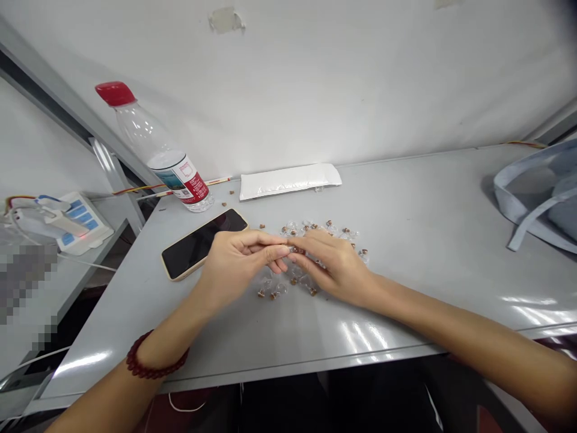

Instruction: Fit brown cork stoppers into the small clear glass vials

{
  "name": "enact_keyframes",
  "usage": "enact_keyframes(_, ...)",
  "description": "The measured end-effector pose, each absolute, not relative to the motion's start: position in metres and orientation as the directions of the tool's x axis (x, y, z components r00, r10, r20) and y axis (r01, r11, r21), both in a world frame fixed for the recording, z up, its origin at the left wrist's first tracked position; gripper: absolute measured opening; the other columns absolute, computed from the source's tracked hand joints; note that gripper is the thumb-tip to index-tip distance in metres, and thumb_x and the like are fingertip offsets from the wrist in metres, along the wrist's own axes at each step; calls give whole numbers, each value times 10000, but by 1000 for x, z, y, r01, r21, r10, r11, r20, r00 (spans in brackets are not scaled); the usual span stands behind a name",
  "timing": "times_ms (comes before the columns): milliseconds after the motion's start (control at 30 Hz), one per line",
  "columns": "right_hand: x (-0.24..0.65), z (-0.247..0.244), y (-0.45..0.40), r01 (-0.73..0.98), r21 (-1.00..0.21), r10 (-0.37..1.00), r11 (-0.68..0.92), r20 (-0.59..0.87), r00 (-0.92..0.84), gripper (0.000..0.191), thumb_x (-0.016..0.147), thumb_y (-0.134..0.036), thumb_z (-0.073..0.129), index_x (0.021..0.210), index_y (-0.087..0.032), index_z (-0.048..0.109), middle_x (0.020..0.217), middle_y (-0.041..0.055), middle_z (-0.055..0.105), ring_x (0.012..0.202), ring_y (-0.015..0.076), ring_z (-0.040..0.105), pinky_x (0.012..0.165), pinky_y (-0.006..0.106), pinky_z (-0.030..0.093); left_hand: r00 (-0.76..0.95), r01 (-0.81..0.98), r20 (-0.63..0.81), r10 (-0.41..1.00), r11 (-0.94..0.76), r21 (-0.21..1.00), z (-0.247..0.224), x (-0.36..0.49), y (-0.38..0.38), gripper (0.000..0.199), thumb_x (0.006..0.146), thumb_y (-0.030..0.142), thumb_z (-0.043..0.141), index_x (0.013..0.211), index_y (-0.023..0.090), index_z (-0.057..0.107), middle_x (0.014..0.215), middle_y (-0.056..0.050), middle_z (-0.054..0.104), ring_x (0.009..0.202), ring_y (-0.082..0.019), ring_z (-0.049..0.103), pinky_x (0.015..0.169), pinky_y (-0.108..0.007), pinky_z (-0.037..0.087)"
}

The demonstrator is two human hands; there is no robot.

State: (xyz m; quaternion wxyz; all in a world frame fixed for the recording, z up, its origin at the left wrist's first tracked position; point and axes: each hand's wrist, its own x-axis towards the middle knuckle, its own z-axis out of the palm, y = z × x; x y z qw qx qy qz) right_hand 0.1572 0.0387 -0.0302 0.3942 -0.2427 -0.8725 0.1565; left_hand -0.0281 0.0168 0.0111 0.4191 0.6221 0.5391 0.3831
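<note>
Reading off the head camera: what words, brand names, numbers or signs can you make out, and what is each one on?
Water bottle label: print and a square code show, too small to read.
Power strip: any marks on the blue switches are too blurred to read.
No other text is legible.

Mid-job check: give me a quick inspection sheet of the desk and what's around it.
Surface: grey desk, glossy with glare.
Job's things: small clear vials with brown corks, scattered under and around the hands.
Clutter: phone, water bottle, white envelope, stray corks.
Grippers: left hand and right hand, fingertips meeting over the vials; hold unclear.
Cables: red-yellow wire behind the bottle; power strip at left.
Surroundings: grey bag at right, white wall behind.
</note>
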Motion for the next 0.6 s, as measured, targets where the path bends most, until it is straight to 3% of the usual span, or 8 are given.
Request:
enact_keyframes(133,157,-32,42,403,-332,520,853,611,-597,256,964,-203,412,885,-124,642,649,18,533,627,132,453,675,290,406,44,386,8,999,-24,922,9,-32,21,178,767,321,682,690,163,704,543,-1,668,491,-121,612,536,-241,539)
enact_keyframes(233,158,-36,48,492,-255,546,832,530,-648,263,961,-206,416,925,-118,662,732,56,578,718,164,486,731,328,388,127,543,-107,986,21,840,7,-44,30,174,743,339,685,720,169,715,553,-6,671,509,-137,607,531,-252,524)
enact_keyframes(333,159,-39,52,547,-280,611,789,445,-654,233,939,-208,450,978,-136,668,888,103,612,856,209,505,774,352,380,194,760,-24,981,-134,636,4,-51,34,179,742,328,668,821,179,731,665,-26,693,569,-157,597,540,-271,494)
enact_keyframes(433,160,-38,51,561,-335,652,757,425,-627,234,918,-206,473,1054,-140,652,1002,130,606,928,234,497,804,370,385,317,818,122,941,-336,467,2,-48,28,235,808,342,604,969,207,709,856,-39,688,665,-158,581,600,-273,473)
enact_keyframes(600,160,-36,48,526,-395,657,753,434,-616,237,904,-173,467,1061,-144,642,1020,122,605,940,230,504,821,381,403,519,756,3,855,-461,466,0,-35,18,156,849,263,546,892,209,687,758,-1,643,640,-143,544,619,-269,454)
